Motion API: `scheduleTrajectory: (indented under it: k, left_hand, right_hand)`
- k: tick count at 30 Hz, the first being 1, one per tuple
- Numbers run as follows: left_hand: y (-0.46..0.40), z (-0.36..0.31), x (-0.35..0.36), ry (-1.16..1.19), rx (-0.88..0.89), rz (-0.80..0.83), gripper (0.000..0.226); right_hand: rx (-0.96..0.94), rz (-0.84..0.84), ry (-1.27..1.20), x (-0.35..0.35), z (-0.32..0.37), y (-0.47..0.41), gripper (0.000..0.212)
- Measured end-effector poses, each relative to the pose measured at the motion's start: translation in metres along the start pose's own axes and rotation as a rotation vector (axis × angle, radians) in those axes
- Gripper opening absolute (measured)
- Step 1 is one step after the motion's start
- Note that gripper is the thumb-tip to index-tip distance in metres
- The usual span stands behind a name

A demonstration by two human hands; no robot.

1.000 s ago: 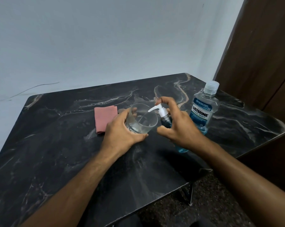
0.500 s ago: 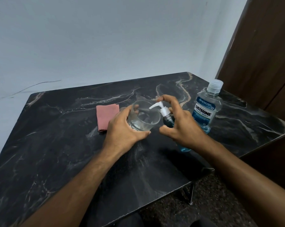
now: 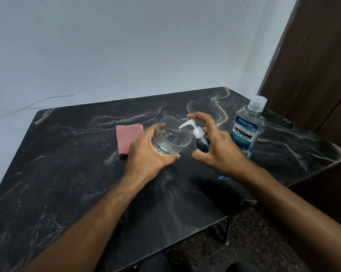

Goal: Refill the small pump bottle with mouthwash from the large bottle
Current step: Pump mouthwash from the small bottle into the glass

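Your left hand wraps the clear glass tumbler, tilting it toward the nozzle, likely to catch a squirt. Your right hand curls loosely around the small pump bottle, index finger arched over the white pump head; whether it presses, can't tell. Bottle holds dark blue liquid, pump still fitted. Capped Listerine bottle stands just right on the marble table; pink cloth lies left.

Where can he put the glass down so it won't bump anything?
Bare marble table lies left of the pink cloth and in front of both hands. It's crowded around the glass, pump bottle and Listerine bottle.
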State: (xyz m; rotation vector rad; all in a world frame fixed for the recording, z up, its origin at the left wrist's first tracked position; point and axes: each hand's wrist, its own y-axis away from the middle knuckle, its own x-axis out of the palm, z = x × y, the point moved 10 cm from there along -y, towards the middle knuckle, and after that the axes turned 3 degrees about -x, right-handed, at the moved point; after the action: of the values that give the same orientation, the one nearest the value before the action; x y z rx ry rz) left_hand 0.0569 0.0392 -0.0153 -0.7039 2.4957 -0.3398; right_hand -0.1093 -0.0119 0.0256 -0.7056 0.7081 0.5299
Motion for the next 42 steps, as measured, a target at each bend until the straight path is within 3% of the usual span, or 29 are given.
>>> scheduleTrajectory:
  k: [21,42]
  left_hand:
    - [0.0011,-0.0032,0.0,0.009,0.02,-0.001,0.084]
    - [0.0004,0.0005,0.0,0.009,-0.002,-0.005,0.089]
  right_hand:
    - [0.004,-0.019,0.042,0.0002,0.0007,-0.0016,0.071]
    - [-0.02,-0.028,-0.033,-0.0012,0.0028,0.0011,0.077]
